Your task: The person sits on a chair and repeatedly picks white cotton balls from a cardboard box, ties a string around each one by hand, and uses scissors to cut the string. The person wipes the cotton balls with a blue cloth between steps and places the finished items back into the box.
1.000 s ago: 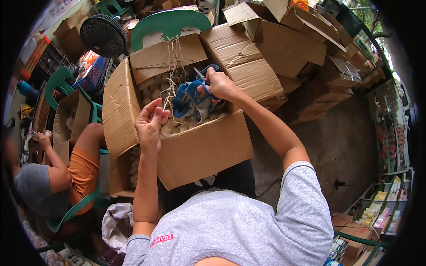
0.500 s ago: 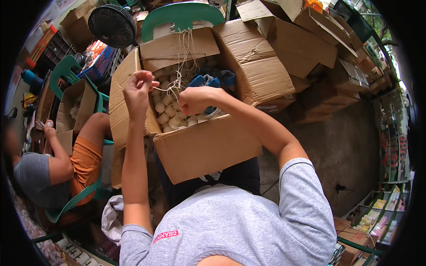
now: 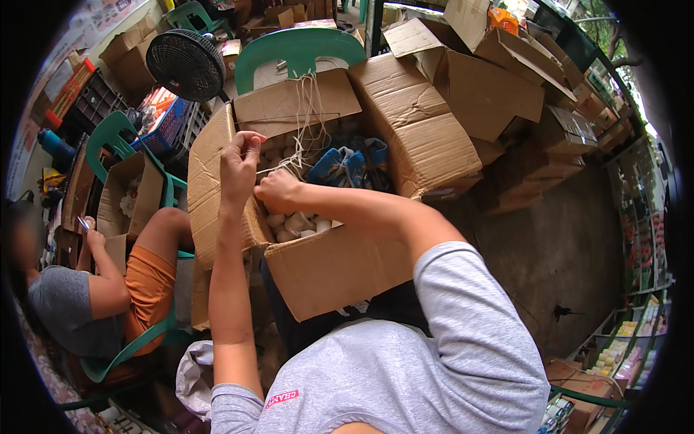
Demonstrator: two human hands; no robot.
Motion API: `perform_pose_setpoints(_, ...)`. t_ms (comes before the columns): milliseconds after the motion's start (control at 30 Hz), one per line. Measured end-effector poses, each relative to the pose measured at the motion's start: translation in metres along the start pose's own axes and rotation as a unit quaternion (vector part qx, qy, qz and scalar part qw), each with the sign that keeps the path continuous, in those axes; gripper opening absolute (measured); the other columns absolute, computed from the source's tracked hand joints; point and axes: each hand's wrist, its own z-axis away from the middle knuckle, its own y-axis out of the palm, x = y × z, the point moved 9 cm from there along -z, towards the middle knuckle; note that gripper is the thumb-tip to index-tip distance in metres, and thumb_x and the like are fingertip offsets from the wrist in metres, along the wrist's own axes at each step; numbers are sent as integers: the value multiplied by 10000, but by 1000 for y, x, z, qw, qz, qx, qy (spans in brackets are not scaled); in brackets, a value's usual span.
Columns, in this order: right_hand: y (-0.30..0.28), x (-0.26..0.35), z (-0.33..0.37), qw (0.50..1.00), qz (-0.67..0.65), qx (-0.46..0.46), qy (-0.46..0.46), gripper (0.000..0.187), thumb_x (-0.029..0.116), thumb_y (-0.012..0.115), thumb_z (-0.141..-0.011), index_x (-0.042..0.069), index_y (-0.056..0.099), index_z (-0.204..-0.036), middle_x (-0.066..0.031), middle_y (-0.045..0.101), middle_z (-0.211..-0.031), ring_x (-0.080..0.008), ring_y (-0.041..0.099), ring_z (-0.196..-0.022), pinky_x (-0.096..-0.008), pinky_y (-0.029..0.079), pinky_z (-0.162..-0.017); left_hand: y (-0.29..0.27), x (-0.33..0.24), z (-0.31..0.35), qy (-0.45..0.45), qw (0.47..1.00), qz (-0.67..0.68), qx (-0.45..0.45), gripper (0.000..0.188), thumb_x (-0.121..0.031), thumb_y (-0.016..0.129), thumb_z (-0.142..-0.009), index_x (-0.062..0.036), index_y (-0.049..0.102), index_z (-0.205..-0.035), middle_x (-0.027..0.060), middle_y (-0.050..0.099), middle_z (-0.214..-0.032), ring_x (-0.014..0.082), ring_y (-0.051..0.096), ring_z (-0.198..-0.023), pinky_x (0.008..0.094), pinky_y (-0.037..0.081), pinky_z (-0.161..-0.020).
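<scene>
A large open cardboard box (image 3: 340,278) stands in front of me, holding many small cream-coloured rounded pieces (image 3: 293,226). White strings (image 3: 309,108) hang over its far flap from the top of a green plastic chair (image 3: 300,47) and gather in a tangle above the pieces. My left hand (image 3: 238,163) is raised at the box's left side, fingers pinched; a white strand runs from it toward the tangle. Close beside it, my right hand (image 3: 278,189) is closed over the pieces, and its fingertips are hidden. Blue-and-dark items (image 3: 340,168) lie in the box on the right.
A person in orange shorts (image 3: 152,286) sits at left beside a smaller cardboard box (image 3: 134,192), holding something small. A black fan (image 3: 186,65) stands at the back left. Cardboard boxes (image 3: 491,94) pile up at the right, and shelves of goods (image 3: 629,340) line the far right.
My right hand has moved left and slightly down, close to my left hand. The left hand has shifted a little right and down in the picture, as has the whole scene.
</scene>
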Motion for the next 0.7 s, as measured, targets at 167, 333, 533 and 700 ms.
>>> perform_pose_setpoints(167,-101,-44,92,947,-312,-58,46,361,284,768,-661,33,706,-912,-143,692,-834,-213,679,-746,-323,538,-670,19,39,8,-124,982,93,107,367,-359,477,-1010,-42,661,-991,-1,622,-727,14,338,-478,198,265,-431)
perform_pose_setpoints(333,-160,-93,127,915,-298,-258,86,424,244,808,-711,5,651,-1024,-104,668,-758,-160,665,-727,-307,530,-613,85,15,32,-254,862,368,239,546,-521,473,-970,-45,547,-1229,125,681,-908,3,279,-421,176,217,-369)
perform_pose_setpoints(533,-51,-186,120,906,-308,-169,237,572,314,804,-727,99,586,-1210,-155,673,-1072,-261,704,-750,-349,575,-650,98,27,21,-317,823,445,155,375,-401,507,-977,-63,554,-1134,98,657,-890,23,272,-385,185,198,-356)
perform_pose_setpoints(700,-53,-131,125,959,-77,-185,199,278,183,691,-763,212,682,-1039,-132,695,-913,-323,680,-862,-408,546,-739,97,63,29,-367,780,493,116,339,-416,494,-971,-91,570,-1027,44,619,-735,50,275,-367,208,189,-347)
